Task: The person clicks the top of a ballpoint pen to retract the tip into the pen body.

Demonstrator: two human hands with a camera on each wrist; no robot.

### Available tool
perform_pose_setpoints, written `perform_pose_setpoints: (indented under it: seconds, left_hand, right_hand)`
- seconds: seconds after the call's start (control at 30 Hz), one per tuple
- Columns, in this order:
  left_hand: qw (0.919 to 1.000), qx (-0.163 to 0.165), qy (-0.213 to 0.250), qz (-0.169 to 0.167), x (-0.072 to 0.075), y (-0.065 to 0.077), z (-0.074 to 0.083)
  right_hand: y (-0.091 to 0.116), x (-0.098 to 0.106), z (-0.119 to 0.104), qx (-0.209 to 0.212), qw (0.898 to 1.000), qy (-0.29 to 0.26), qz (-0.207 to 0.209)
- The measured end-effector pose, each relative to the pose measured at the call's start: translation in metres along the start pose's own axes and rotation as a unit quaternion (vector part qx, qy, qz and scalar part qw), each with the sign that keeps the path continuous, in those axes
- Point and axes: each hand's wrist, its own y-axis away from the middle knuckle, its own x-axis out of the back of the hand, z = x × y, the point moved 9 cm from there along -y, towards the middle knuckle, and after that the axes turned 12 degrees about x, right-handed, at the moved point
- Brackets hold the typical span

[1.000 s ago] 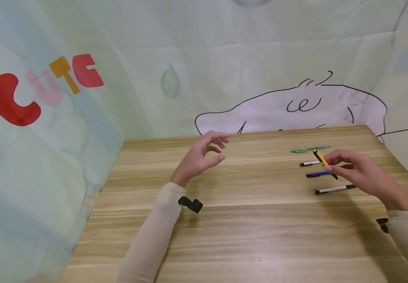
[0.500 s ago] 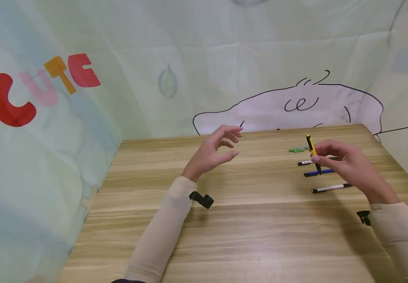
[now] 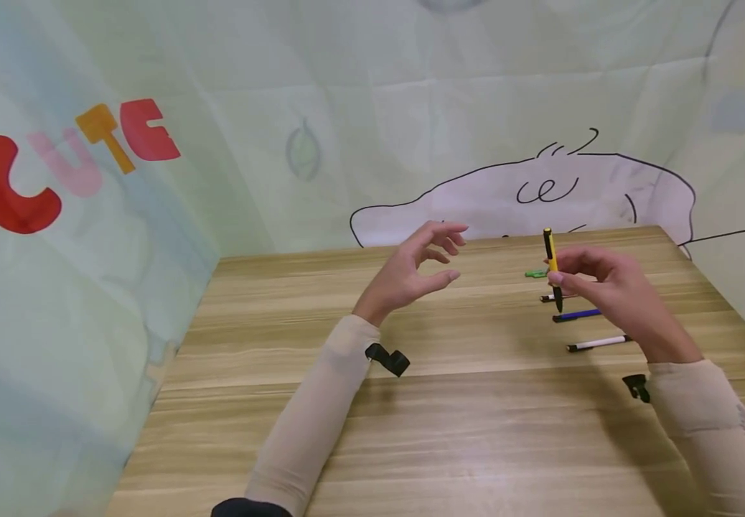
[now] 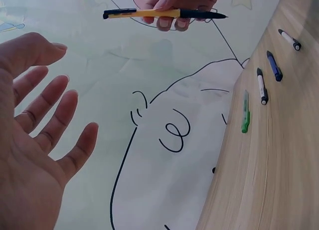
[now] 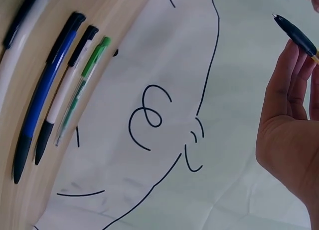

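Note:
Between thumb and fingers my right hand (image 3: 614, 294) pinches a yellow and black pen (image 3: 550, 251), held nearly upright above the table with its black tip down. In the left wrist view the whole pen (image 4: 159, 13) shows, lying across the fingers. My left hand (image 3: 411, 269) hovers over the table to the left, fingers loosely bent and holding nothing. Below the right hand lie a green pen (image 3: 535, 273), a white and black pen (image 3: 546, 299), a blue pen (image 3: 575, 315) and another white pen (image 3: 598, 344), roughly side by side. The right hand partly hides them in the head view.
The wooden table (image 3: 450, 431) reaches back to a printed cloth wall (image 3: 250, 143) with a cartoon outline. Another cloth stands at the left with the letters CUTE. A small black camera mount (image 3: 388, 359) sits on the left wrist, and one (image 3: 636, 388) on the right.
My right hand has moved left and slightly up, and the yellow pen has turned from slanted to nearly upright. My left hand has shifted right and a little up, toward the right hand.

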Motion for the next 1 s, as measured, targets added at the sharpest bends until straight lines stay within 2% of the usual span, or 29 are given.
perform_pose_setpoints:
  seconds: [0.23, 0.53, 1.0]
  left_hand:
    - [0.9999, -0.010, -0.001, -0.006, -0.010, -0.009, 0.005]
    - [0.9996, -0.027, -0.002, -0.008, -0.022, -0.025, -0.015]
    - [0.9977, -0.058, 0.018, -0.031, -0.045, -0.036, -0.009]
  right_hand:
    - [-0.006, -0.010, -0.009, -0.002, 0.998, -0.056, 0.008]
    - [-0.014, -0.019, -0.017, 0.024, 0.996, -0.086, 0.017]
    - [-0.023, -0.031, -0.029, 0.039, 0.989, -0.141, 0.020]
